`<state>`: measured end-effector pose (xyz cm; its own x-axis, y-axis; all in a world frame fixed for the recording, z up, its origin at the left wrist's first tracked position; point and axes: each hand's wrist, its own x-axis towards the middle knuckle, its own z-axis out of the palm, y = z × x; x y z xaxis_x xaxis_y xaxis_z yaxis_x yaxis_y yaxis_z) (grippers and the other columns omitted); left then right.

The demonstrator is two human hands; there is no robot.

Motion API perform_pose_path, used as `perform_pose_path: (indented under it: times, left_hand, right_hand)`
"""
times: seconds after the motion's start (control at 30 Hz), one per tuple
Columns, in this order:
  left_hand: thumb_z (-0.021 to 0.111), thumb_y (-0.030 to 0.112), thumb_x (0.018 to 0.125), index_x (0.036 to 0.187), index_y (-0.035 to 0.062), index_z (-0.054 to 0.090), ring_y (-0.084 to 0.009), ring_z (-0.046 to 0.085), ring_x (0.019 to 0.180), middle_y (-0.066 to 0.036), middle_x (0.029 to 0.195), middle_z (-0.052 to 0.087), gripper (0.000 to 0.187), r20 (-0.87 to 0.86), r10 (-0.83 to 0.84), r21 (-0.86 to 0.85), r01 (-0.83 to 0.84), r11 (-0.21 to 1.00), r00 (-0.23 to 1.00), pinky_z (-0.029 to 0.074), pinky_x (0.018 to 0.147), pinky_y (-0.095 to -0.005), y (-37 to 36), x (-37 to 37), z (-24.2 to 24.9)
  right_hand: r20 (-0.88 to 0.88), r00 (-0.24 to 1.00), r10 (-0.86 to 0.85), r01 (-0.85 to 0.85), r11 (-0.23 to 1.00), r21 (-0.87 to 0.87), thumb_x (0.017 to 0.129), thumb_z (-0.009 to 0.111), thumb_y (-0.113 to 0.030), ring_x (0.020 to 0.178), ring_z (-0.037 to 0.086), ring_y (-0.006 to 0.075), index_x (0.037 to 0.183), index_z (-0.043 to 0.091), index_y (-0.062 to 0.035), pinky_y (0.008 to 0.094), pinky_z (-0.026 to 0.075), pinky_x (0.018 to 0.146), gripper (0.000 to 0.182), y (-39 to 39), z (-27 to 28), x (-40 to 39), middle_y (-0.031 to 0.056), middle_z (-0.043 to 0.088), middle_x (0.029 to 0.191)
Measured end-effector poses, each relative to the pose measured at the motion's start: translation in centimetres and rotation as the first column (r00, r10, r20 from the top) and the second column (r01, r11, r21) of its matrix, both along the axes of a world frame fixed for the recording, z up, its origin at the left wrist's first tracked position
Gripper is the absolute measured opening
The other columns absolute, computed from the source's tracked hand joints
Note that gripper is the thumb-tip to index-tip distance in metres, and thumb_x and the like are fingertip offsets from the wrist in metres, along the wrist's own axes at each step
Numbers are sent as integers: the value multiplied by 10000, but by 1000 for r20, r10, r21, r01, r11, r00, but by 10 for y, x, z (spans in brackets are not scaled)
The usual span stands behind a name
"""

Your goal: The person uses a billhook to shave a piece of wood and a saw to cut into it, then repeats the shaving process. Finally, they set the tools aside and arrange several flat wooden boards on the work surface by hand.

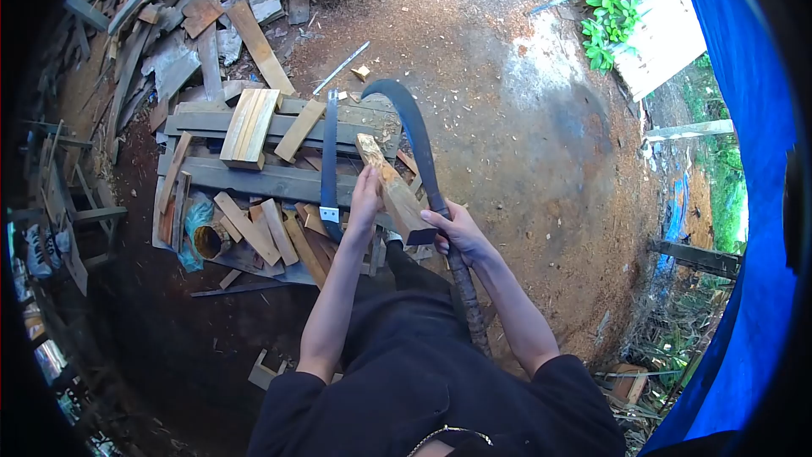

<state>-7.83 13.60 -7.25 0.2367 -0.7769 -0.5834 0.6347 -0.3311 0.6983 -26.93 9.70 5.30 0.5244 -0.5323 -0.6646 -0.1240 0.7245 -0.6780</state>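
Observation:
A wooden block (396, 195) with a rough, chipped upper end is held between my two hands in front of my body. My left hand (367, 196) is closed on its left side. My right hand (459, 230) wraps round the dark handle of a long sickle (412, 121), and its thumb touches the block's lower end. The sickle's curved blade rises above the block and hooks to the left. Just left of my left hand, a dark saw-like strip (329, 152) with a white bracket lies across the low bench.
A low plank bench (262, 179) at the left bears a stack of blocks (250, 129), loose wood pieces and a blue plastic bag (196, 224). Scrap wood (182, 59) is heaped at the upper left. A blue tarp (736, 118) hangs at the right.

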Motion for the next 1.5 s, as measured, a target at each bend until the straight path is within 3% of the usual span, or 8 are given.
perform_pose_path:
  times: [0.1, 0.23, 0.37, 0.5, 0.63, 0.77, 0.93, 1.5]
  left_hand:
    - [435, 429, 1058, 1470, -11, 357, -275, 502, 1311, -199, 1420, 491, 609, 571, 49, -31, -39, 999, 819, 399, 1080, -373, 17, -7, 55]
    - [525, 488, 1007, 1398, -9, 407, -306, 528, 1272, -188, 1345, 552, 644, 666, 534, -650, 53, 758, 521, 415, 1058, -470, 28, -39, 123]
    - [769, 146, 874, 1172, 30, 527, -272, 675, 940, -168, 1072, 657, 401, 797, 576, -589, 25, 808, 180, 547, 801, -402, 8, -55, 111]
    - [728, 14, 877, 885, 35, 569, -181, 657, 623, -114, 790, 669, 161, 666, 698, -709, -68, 702, 263, 528, 567, -289, -31, -27, 113]
    - [594, 64, 977, 788, 27, 566, -179, 629, 590, -116, 716, 647, 195, 351, 554, -770, -104, 629, 755, 506, 494, -271, -56, 20, 113]
    - [389, 210, 1057, 859, 22, 559, -212, 556, 501, -120, 613, 562, 322, 247, 516, -848, -74, 524, 820, 507, 432, -310, -84, 64, 128]
    - [300, 303, 1065, 856, 28, 530, -206, 492, 461, -130, 647, 523, 415, 354, 472, -845, 60, 531, 807, 467, 432, -290, -115, 92, 143]
    - [346, 269, 1037, 830, 37, 525, -182, 443, 502, -101, 654, 456, 359, 440, 453, -791, 95, 605, 775, 394, 505, -278, -124, 105, 146]
  right_hand:
    - [43, 997, 68, -69, 997, 22, 924, 725, -308, 414, 440, 44, 981, 512, -60, 214, 374, 375, 332, -6, -6, 7, -25, 520, 646]
    - [48, 994, 101, -104, 993, 57, 917, 735, -338, 423, 451, 48, 983, 534, -66, 201, 367, 399, 344, -13, -4, 24, -33, 516, 604]
    - [78, 990, 120, -120, 993, -8, 1014, 574, -388, 436, 468, 60, 1002, 547, -55, 202, 386, 422, 334, -27, -13, 33, -3, 572, 642]
    - [-74, 968, 241, -251, 943, -218, 1082, 379, -430, 452, 484, 49, 1019, 547, -46, 192, 403, 434, 424, -54, -59, 22, 64, 645, 771]
    - [-326, 927, 186, -338, 790, -511, 1033, 486, -469, 578, 617, 230, 1000, 573, -17, 373, 494, 582, 462, -64, -143, 4, 112, 657, 754]
    - [-572, 811, 126, -447, 764, -465, 1021, 488, -458, 752, 658, 436, 983, 581, -18, 493, 494, 676, 451, -56, -166, 8, 209, 640, 717]
    - [-385, 916, -111, -266, 551, -791, 998, 557, -380, 665, 645, 428, 948, 549, -24, 483, 494, 567, 360, -36, -128, 30, 199, 612, 673]
    - [-627, 779, -4, -498, 604, -623, 1005, 533, -432, 602, 656, 366, 900, 553, -35, 458, 505, 514, 411, -31, -182, 41, 177, 615, 651]
